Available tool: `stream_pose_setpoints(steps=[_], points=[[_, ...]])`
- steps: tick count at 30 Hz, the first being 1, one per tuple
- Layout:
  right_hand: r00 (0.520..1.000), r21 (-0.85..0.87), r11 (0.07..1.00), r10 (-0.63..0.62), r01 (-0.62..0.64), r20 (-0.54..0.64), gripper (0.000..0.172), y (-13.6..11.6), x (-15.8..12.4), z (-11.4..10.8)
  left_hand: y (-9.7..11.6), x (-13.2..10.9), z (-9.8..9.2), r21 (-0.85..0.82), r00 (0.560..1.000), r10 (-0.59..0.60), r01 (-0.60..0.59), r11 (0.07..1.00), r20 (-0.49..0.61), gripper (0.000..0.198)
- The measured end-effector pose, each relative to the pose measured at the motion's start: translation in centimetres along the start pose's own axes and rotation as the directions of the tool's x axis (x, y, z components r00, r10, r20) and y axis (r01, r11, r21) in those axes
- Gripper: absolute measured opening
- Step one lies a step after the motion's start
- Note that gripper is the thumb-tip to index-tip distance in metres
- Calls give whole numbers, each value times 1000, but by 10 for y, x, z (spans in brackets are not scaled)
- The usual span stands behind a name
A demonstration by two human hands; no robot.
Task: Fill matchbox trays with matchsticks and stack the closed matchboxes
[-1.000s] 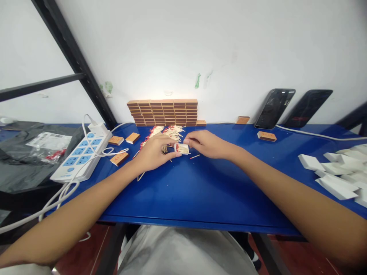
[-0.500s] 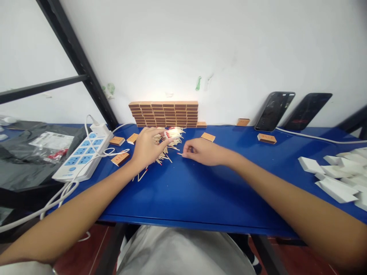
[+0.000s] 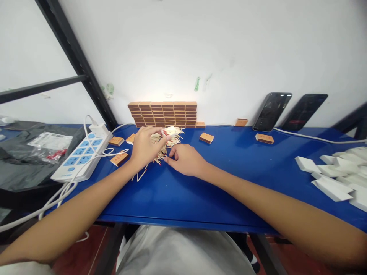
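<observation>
Nearest is the person's grey-white shirt (image 3: 177,252), below the front edge of the blue tabletop (image 3: 183,202); past a bare stretch lie a few stray matches (image 3: 141,175). The right hand (image 3: 186,159) rests low at the near right edge of the match pile (image 3: 159,157), its fingers curled and thumb and forefinger close together; whether a match is pinched between them can't be made out. Slightly farther, the left hand (image 3: 146,146) has thumb and fingers closed on a small white tray (image 3: 171,135) partly filled with red-tipped matches – it is held tilted above the pile. The step in hand looks like picking up matches for the tray; the next move seems to call for a fine fingertip pinch, with the tray kept steady and its heads lined up. Beyond the right hand, a matchbox (image 3: 207,138) lies flat, apart from both hands; farthest, a neat stack of matchboxes (image 3: 164,114) stands against the wall (image 3: 172,57).
</observation>
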State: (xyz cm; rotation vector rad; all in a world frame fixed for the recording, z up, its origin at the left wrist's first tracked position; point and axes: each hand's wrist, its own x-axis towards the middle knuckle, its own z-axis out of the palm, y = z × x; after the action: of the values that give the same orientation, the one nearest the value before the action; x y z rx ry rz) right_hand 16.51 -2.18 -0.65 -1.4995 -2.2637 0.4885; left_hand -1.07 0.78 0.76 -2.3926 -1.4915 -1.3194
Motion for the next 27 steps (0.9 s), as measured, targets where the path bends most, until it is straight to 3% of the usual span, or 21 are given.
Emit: stream_pose_setpoints(steps=[4,9,13,17,22,27], points=[[1000,-125,992,-12,15,26,16,1,-6,-1,-1,0,0,13,1000,1,-1,1000,4,30],[997,-230,973,11,6,76,16,20,-10,-23,-4,-1,1,6,997,25,-26,1000,73,32],[993,-175,980,-105,95,-49,14,45,-1,-44,-7,-2,4,19,989,53,-56,998,135,37],[953,-113,969,-237,219,-187,13,54,6,-50,-8,-4,6,-13,981,86,-85,996,177,42],[945,-113,961,-272,254,-185,10,50,4,-45,-2,-6,5,-160,942,224,-188,969,249,37],[910,-43,940,-338,338,-239,16,52,6,-46,-1,-7,6,-178,950,200,-159,971,239,36]])
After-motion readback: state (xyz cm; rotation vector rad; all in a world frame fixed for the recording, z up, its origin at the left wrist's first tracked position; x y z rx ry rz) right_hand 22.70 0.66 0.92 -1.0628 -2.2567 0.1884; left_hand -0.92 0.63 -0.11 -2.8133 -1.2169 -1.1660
